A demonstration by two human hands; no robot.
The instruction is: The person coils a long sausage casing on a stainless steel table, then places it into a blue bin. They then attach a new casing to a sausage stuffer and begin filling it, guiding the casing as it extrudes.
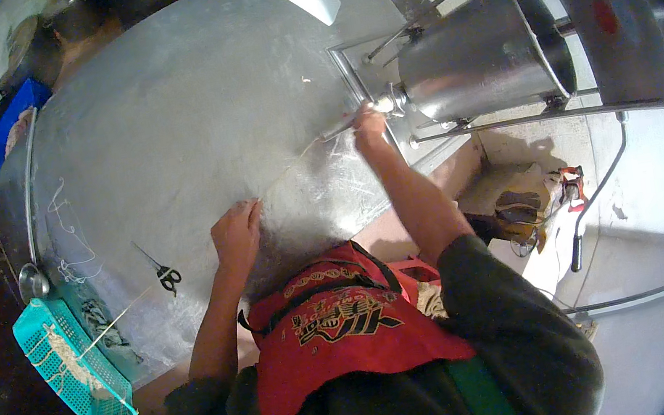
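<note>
A steel sausage stuffer (469, 54) lies horizontally at the right, its cylinder mouth facing away from the table. My right hand (369, 120) is closed around its filling tube (338, 127), near the coupling. From the tube's tip a thin, pale strand, apparently sausage casing (306, 149), runs down toward my left hand (237, 230). The fingertips of that hand are pinched together at the strand's far end, just above the steel tabletop (180, 127). How firmly they hold it is too small to see.
Black-handled scissors (168, 277) lie left of my left hand. Beyond them are loose pale strings (75, 243), a steel ladle (33, 281) and a teal plastic basket (100, 393) holding more strands. A white sheet (311, 1) lies at the back. The stuffer's crank handle (576, 253) hangs at the right.
</note>
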